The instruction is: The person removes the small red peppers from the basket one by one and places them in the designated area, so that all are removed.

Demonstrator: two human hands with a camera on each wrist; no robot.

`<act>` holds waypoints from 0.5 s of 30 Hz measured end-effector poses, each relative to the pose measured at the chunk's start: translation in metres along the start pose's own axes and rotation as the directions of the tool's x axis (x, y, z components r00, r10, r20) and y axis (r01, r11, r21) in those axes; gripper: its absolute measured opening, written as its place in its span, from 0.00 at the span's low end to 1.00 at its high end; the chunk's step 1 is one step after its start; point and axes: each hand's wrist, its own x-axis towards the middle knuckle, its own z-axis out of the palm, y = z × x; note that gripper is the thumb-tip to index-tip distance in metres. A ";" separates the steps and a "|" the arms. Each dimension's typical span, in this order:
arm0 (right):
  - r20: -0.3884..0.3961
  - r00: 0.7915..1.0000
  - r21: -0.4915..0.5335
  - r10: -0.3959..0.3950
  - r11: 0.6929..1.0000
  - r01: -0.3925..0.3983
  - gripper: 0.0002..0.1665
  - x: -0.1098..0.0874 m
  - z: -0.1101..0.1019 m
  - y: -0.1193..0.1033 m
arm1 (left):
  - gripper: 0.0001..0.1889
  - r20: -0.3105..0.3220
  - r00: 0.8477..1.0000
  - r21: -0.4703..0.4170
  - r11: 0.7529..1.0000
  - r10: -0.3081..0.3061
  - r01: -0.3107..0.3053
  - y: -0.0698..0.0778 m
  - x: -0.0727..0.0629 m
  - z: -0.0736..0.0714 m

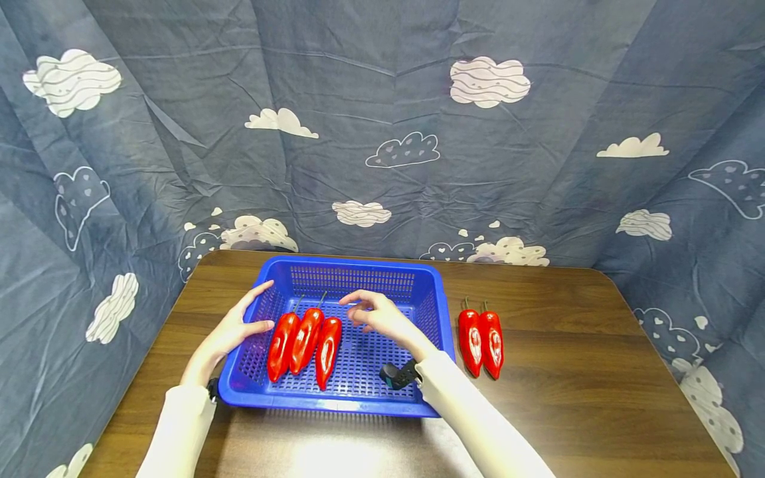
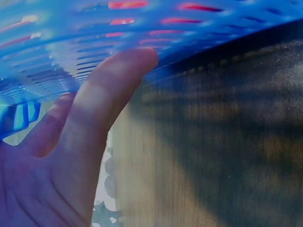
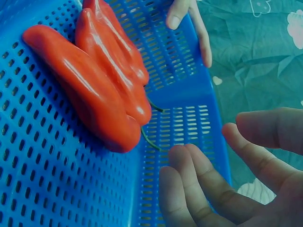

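Observation:
Three red peppers [image 1: 305, 342] lie side by side in the left half of a blue plastic basket [image 1: 335, 402]; in the right wrist view, green stems show on two of these peppers [image 3: 87, 82]. My left hand [image 1: 230, 330] is at the basket's left rim, with thumb and fingers spread and fairly straight. In the left wrist view the thumb [image 2: 113, 78] lies against the slotted wall. Over the middle of the basket hovers my right hand [image 1: 382, 317], its fingers loosely bent and holding nothing, to the right of the peppers.
Two more red peppers [image 1: 481, 342] lie together on the wooden table [image 1: 568, 358], just right of the basket. A dark cloth with white clouds [image 1: 382, 79] hangs behind the table and at both sides. A black wrist device [image 1: 399, 376] sits under my right wrist.

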 end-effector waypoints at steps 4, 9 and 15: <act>0.031 0.999 -0.010 0.023 1.000 -0.023 0.18 0.002 0.003 0.001 | 0.39 0.002 1.000 -0.004 1.000 -0.002 0.002 -0.001 0.000 0.000; 0.091 0.995 -0.021 0.046 0.999 -0.045 0.19 0.003 0.005 0.002 | 0.39 0.007 1.000 0.000 1.000 -0.004 0.004 -0.002 0.001 0.000; 0.142 0.986 -0.066 0.091 0.994 -0.083 0.24 0.008 0.011 0.006 | 0.40 0.008 1.000 0.007 1.000 -0.018 0.018 -0.003 0.003 -0.001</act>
